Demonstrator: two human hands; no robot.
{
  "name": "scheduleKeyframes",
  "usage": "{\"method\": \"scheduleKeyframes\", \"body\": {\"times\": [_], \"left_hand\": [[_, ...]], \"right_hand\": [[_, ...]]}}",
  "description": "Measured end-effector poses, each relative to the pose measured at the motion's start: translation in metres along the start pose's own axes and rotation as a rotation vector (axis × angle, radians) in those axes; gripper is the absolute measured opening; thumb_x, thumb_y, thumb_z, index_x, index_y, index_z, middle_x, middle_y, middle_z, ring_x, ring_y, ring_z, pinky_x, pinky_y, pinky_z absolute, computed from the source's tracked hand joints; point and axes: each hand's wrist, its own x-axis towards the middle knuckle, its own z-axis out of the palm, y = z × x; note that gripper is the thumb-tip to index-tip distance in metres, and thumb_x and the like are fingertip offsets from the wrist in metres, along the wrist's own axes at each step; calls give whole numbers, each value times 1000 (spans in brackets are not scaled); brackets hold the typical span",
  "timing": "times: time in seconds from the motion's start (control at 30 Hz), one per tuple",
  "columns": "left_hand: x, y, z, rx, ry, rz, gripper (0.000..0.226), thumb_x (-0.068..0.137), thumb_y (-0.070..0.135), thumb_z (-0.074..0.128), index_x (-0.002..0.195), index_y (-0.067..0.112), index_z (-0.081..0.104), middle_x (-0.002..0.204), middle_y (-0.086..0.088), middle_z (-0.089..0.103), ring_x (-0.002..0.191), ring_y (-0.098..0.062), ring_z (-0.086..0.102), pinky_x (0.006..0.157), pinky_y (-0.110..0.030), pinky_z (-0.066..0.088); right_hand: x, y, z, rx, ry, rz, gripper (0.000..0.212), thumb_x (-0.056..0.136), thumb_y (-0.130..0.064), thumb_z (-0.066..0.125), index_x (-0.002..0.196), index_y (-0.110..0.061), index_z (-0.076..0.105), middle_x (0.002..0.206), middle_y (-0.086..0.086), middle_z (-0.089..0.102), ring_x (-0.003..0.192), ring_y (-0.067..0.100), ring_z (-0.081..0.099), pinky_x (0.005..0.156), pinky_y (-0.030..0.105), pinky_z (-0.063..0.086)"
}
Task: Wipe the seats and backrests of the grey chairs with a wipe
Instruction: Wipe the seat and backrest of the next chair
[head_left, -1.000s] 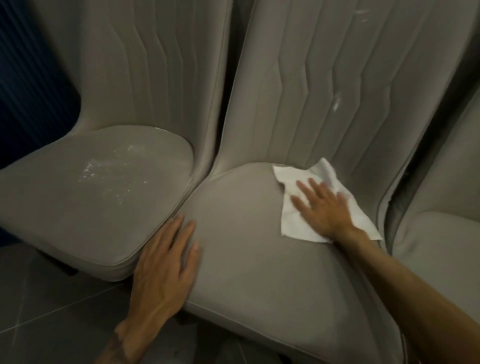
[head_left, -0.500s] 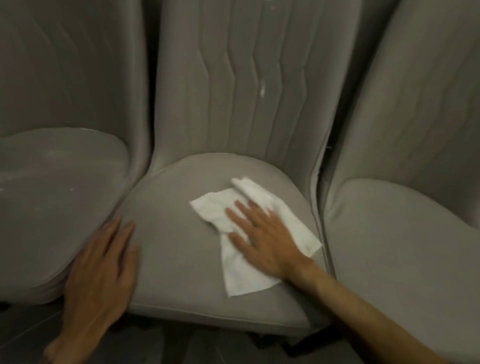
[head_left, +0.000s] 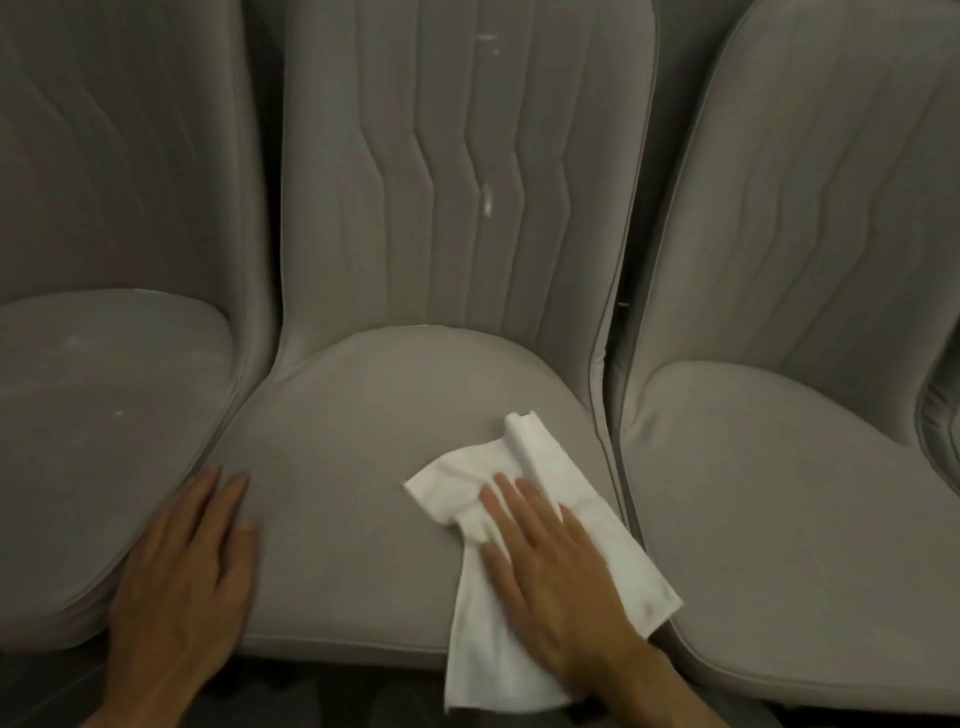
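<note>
Right hand (head_left: 556, 587) pressing a white wipe (head_left: 457, 480) flat on the middle grey chair's seat (head_left: 363, 441).
The crumpled wipe lies at 4 o'clock on the seat, its lower end hanging over the front edge. The right hand's fingers are straight. The left hand (head_left: 182, 577), released and flat, rests at 8 o'clock on the seat's rim. A white smear (head_left: 487, 200) marks the backrest (head_left: 405, 208) at 12 o'clock.

Grey chairs (head_left: 363, 467) with zigzag-stitched backrests (head_left: 467, 182), one bearing white smears (head_left: 487, 200); plain white wipe (head_left: 587, 519).
</note>
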Motion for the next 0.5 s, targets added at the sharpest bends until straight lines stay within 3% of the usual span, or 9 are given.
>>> {"method": "scheduleKeyframes", "body": {"times": [0.07,0.23,0.3,0.37,0.5], "left_hand": [[1,3,-3,12,-18,-23,68,97,48,29,145,10,58,155,-16,49,140,-39,48,117,-54,36],[10,8,-8,115,17,35,88,101,67,15,129,2,69,139,-25,60,117,-49,63,98,-58,47],[24,11,-10,139,0,31,80,98,66,27,120,4,73,129,-24,65,110,-48,64,94,-56,48],[46,15,-6,152,-34,53,64,92,53,39,116,6,74,125,-22,66,108,-46,65,92,-55,49],[96,22,5,129,-136,139,58,93,49,37,118,9,71,128,-19,65,112,-40,65,96,-49,52]], "right_hand": [[33,8,-2,64,-22,45,59,107,-50,8,162,-30,4,170,-12,-3,157,8,-5,126,33,11],[122,12,2,70,9,207,58,109,-43,15,162,-22,10,171,-3,4,158,16,3,125,40,11],[155,13,5,65,37,280,56,109,-44,17,160,-20,22,168,0,19,156,19,15,123,41,20],[187,18,3,24,67,326,51,108,-43,17,152,-22,35,158,1,38,148,22,31,116,39,30],[244,18,2,-13,53,415,49,108,-39,19,144,-14,40,146,7,49,134,27,43,113,40,30]]}}
